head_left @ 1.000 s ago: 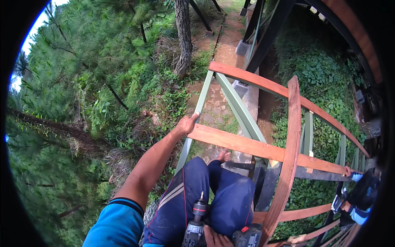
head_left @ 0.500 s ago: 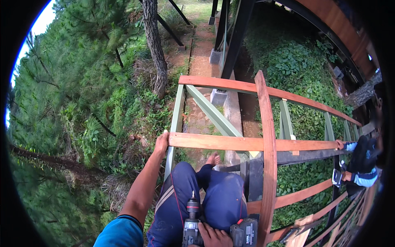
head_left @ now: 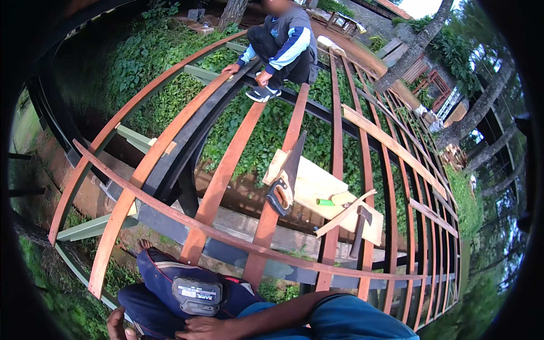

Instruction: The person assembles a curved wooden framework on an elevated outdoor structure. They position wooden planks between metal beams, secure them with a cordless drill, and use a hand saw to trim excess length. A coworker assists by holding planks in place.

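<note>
My right hand (head_left: 205, 328) is low in the view, wrapped round the handle of a cordless drill on my lap. The drill's dark grey battery (head_left: 197, 296) faces up, while its body and chuck are out of sight. At the lower left edge my left hand (head_left: 117, 325) shows only in part, fingers raised and apart with nothing seen in them. Close by is the near end of a reddish wooden batten (head_left: 116, 229), apart from that hand. A long crosswise batten (head_left: 226, 231) lies over it. A co-worker's hand (head_left: 231, 68) rests on the batten's far end.
A co-worker (head_left: 286, 51) crouches on the frame. Loose boards (head_left: 317, 184) bear a handsaw (head_left: 287, 175), a hatchet (head_left: 359, 231) and a small green item (head_left: 324, 202). Battens (head_left: 335, 141) run across dark beams, with open gaps above plants and ground far below. Green metal braces (head_left: 93, 228) stand left.
My view has swung to the right, bringing the co-worker and tools into full sight. My left hand has let go of the batten's end. The drill stays on my lap under my right hand.
</note>
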`<state>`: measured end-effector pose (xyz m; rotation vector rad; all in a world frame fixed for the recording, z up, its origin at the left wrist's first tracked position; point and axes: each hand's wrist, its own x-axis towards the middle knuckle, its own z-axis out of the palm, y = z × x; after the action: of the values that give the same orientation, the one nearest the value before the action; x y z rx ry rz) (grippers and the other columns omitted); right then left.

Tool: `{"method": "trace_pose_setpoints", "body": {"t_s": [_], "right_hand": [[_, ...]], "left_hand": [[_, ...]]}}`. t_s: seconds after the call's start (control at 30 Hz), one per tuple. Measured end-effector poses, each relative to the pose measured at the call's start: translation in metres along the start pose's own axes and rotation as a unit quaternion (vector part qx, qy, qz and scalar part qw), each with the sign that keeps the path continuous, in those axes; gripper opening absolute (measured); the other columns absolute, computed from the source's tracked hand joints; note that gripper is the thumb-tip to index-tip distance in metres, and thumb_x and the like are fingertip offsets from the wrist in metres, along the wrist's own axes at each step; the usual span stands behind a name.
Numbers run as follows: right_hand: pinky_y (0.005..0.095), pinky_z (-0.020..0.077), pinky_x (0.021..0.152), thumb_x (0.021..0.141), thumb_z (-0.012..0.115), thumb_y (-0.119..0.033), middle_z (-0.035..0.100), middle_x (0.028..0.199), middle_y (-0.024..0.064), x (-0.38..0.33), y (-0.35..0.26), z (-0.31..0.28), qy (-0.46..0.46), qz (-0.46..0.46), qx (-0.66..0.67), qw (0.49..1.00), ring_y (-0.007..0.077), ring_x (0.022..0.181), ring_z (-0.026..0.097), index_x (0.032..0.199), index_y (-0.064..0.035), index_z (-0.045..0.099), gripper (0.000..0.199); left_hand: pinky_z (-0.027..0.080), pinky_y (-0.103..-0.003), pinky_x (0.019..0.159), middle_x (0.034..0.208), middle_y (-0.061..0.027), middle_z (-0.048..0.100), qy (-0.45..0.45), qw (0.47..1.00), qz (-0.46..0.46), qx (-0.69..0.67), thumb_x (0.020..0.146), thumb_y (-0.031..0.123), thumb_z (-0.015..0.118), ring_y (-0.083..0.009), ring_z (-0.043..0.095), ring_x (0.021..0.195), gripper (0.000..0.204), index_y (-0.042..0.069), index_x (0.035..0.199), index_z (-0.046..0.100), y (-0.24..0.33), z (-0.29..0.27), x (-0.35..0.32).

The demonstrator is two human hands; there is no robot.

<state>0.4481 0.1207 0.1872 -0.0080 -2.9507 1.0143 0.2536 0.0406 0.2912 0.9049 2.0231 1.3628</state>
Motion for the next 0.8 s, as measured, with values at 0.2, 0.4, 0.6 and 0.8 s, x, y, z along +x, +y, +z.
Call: {"method": "trace_pose_setpoints", "body": {"t_s": [0.2, 0.4, 0.6, 0.8], "right_hand": [[0.0489, 0.0541, 0.071, 0.095, 0.054, -0.058, 0.068, 0.089, 0.0128, 0.017, 0.013, 0.016, 0.013, -0.038, 0.063, 0.997, 0.0333, 0.076, 0.068, 0.128, -0.0121, 0.063, 0.058], [0.0432, 0.0505, 0.088, 0.097, 0.067, -0.035, 0.066, 0.121, 0.0149, -0.069, 0.02, -0.044, 0.353, -0.081, 0.063, 0.93, 0.0287, 0.1, 0.068, 0.138, -0.0049, 0.059, 0.052], [0.0449, 0.0575, 0.081, 0.092, 0.071, -0.015, 0.071, 0.106, 0.0122, -0.249, 0.125, -0.134, 0.461, 0.407, -0.129, 0.778, 0.0347, 0.091, 0.071, 0.113, -0.0111, 0.073, 0.022], [0.0456, 0.055, 0.092, 0.091, 0.067, -0.017, 0.072, 0.111, 0.0108, -0.359, 0.236, -0.123, 0.389, 0.646, -0.22, 0.619, 0.0327, 0.104, 0.068, 0.115, -0.0165, 0.076, 0.025]], "left_hand": [[0.04, -0.043, 0.112, 0.138, -0.0223, 0.061, -0.308, 0.925, 0.053, 0.215, 0.107, 0.032, 0.052, -0.0358, 0.055, 0.129, 0.05, -0.001, 0.144, 0.055, 0.027, 0.03, -0.008], [0.04, -0.042, 0.112, 0.134, -0.0219, 0.062, -0.278, 0.954, 0.028, 0.106, 0.111, 0.044, 0.039, -0.0326, 0.056, 0.127, 0.059, -0.004, 0.14, 0.056, 0.0, 0.043, -0.02], [0.042, -0.042, 0.11, 0.134, -0.0207, 0.063, -0.246, 0.967, 0.048, 0.052, 0.107, 0.037, 0.053, -0.031, 0.059, 0.125, 0.053, -0.007, 0.137, 0.058, 0.002, 0.044, -0.026], [0.046, -0.04, 0.107, 0.131, -0.0191, 0.066, -0.158, 0.986, 0.039, -0.041, 0.103, 0.02, 0.061, -0.0283, 0.061, 0.121, 0.042, -0.006, 0.135, 0.059, 0.011, 0.048, -0.032]]}}
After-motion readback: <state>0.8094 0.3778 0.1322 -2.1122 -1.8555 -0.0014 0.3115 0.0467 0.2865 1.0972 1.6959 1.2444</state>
